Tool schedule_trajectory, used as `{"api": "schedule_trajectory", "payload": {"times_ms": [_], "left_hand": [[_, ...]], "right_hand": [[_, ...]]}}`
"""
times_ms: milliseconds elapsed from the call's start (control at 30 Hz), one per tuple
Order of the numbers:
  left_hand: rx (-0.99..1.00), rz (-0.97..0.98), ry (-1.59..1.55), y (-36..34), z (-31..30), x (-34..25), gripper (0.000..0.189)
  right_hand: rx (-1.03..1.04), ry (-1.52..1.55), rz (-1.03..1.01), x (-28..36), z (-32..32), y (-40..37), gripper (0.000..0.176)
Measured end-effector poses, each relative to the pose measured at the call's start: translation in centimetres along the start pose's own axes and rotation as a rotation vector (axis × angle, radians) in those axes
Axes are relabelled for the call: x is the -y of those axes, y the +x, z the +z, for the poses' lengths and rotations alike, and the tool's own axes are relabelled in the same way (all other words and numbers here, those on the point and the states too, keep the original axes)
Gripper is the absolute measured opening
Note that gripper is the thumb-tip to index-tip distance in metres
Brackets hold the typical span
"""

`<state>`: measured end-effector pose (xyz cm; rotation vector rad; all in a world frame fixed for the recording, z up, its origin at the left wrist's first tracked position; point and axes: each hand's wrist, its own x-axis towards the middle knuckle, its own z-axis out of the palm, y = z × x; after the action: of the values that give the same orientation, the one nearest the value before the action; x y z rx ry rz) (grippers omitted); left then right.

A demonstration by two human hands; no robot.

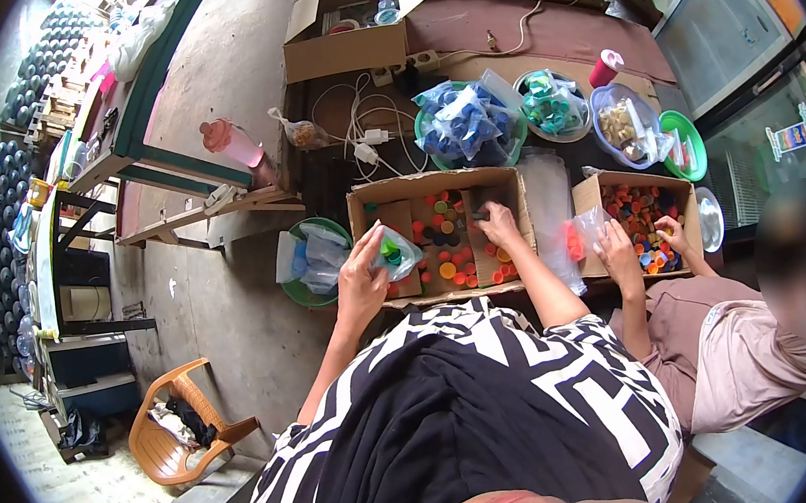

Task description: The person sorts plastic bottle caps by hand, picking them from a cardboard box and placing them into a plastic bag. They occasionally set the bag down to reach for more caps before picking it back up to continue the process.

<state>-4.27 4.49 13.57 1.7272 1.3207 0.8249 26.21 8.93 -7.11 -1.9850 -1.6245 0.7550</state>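
Clear bag (408, 260) — bright green caps (389, 248)

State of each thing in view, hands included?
Left hand: holding bag.
Bag: green caps inside.
Right hand: inside cap box, grip unclear.
Cap box: open, caps inside.
Back box: open, flaps spread.
Pink bottle: lidded.
Chair: cloth-laden.
Co-worker's box: open, caps inside.

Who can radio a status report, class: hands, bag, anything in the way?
Left hand holding clear bag, green caps inside. Right hand in cardboard box, grip unclear. Co-worker's hands at separate box.
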Motion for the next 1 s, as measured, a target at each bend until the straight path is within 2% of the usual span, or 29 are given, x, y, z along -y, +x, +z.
{"api": "schedule_trajectory", "payload": {"times_ms": [33,133,233,400,467,600,733,767,800,867,900,933,1000], "left_hand": [[0.009,-0.006,0.008,0.1,-0.1,0.0,0.065],[0.024,0.013,0.006,0.5,-0.2,0.0,0.064],[0.055,0.026,0.017,1.0,-0.3,0.1,0.064],[0.088,0.072,0.038,2.1,-0.1,0.0,0.063],[0.097,0.094,0.045,2.5,-0.1,0.0,0.063],[0.161,0.057,0.047,3.0,0.1,-0.6,0.063],[0.175,0.089,0.069,3.6,0.4,-0.8,0.063],[0.177,0.088,0.072,3.6,0.5,-0.9,0.063],[0.189,0.089,0.064,3.7,0.5,-0.9,0.063],[0.207,0.091,0.055,3.8,0.8,-0.7,0.062],[0.192,0.137,0.066,3.9,1.0,-0.4,0.064],[0.176,0.182,0.078,3.9,1.2,-0.2,0.066],[0.183,0.143,0.073,3.6,1.0,-0.6,0.064]], "right_hand": [[-0.006,0.126,-0.049,0.3,-0.3,-0.2,0.030],[0.023,0.208,-0.066,1.2,-0.9,-0.8,0.036],[-0.025,0.180,-0.124,2.0,-1.1,-1.4,0.037],[-0.030,0.335,-0.067,4.7,-1.9,-2.3,0.037],[-0.071,0.564,-0.043,6.9,-2.8,-2.7,0.032],[-0.113,0.490,-0.181,10.9,-5.1,-4.1,0.030],[-0.122,0.527,-0.146,14.6,-7.6,-5.1,0.027],[-0.188,0.464,-0.271,15.5,-7.9,-5.5,0.023],[-0.183,0.570,-0.292,17.4,-8.8,-6.2,0.021],[-0.198,0.498,-0.481,18.3,-8.5,-6.8,0.022],[-0.094,0.416,-0.547,18.6,-8.6,-6.9,0.023],[-0.055,0.288,-0.579,19.4,-9.2,-7.2,0.022],[-0.133,0.478,-0.535,19.2,-8.2,-6.1,0.020]]}}
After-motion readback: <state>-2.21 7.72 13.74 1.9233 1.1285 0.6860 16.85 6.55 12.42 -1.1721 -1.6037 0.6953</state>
